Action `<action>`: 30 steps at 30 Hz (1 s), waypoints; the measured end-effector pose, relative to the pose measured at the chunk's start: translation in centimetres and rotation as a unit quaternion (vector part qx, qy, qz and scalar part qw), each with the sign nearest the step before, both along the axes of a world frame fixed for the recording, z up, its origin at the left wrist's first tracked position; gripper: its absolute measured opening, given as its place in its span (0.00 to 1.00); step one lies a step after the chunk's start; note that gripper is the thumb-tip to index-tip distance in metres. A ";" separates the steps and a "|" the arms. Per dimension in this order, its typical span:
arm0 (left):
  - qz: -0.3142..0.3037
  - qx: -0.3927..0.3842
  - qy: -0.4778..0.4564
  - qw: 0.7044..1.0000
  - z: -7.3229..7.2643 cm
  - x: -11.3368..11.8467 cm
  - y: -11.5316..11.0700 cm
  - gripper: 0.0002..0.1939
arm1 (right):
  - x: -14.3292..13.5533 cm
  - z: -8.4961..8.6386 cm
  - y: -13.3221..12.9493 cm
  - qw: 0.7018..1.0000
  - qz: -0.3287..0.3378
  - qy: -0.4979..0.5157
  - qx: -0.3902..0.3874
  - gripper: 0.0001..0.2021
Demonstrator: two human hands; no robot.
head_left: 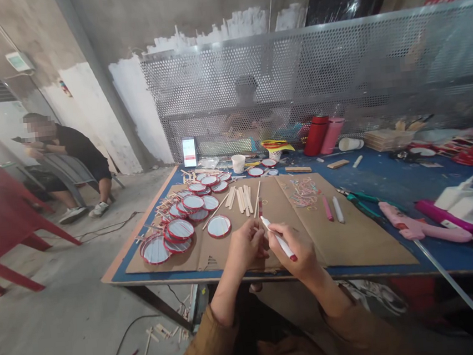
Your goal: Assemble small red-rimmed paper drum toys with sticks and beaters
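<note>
My left hand (246, 243) is closed around the lower end of a thin wooden stick (260, 205), part of which is red. In my right hand (300, 252) is a white marker (283, 244) with a red end, held like a pen, its tip at the stick. Both hands are over a flattened cardboard sheet (351, 239). Just beyond them lie several flat craft sticks (245, 199). A single round white disc with a red rim (219, 226) rests left of my left hand, near a pile of similar discs (180, 229).
Right of my hands lie small coloured rubber bands (305, 193), a pink marker (327, 208), a white marker, pliers (362, 207) and a pink glue gun (421, 226). Cups, a phone (189, 152) and a red bottle (316, 135) line the back. A person (77, 154) sits at left.
</note>
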State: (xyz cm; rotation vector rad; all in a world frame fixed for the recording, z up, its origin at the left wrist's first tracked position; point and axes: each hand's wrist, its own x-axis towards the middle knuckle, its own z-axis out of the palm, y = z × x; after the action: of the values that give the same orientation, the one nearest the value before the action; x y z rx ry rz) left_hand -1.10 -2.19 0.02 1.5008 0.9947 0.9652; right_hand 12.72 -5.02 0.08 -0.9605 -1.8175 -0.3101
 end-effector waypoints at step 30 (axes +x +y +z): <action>-0.003 -0.006 0.000 1.000 -0.2 0.1 0.1 0.07 | 0.0 0.1 -0.2 1.000 -0.008 0.011 0.003 0.07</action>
State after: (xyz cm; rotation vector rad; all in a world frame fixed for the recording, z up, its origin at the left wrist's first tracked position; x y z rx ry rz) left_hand -0.99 -2.13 -0.16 1.4927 0.9936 0.9545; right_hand 12.74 -5.20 0.16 -0.9703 -1.7888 -0.3136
